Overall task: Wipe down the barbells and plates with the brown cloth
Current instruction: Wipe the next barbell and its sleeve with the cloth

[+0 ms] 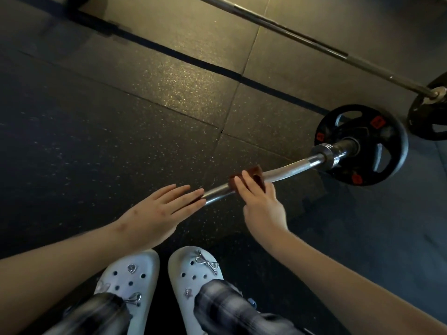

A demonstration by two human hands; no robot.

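A chrome curl barbell (287, 171) lies on the dark rubber floor in front of me, with a black plate (387, 151) with red labels on its right end. The brown cloth (254, 177) is wrapped over the bar's middle. My right hand (260, 204) lies on the cloth, fingers laid over it and round the bar. My left hand (159, 209) is flat with straight fingers, its fingertips over the bar's left part. The bar's left end is hidden behind my left hand.
A second, longer barbell (302, 36) runs diagonally across the top right, ending in a black plate (430, 110) at the right edge. My two feet in white clogs (193, 269) stand at the bottom centre. The floor is speckled rubber tiles (121, 105).
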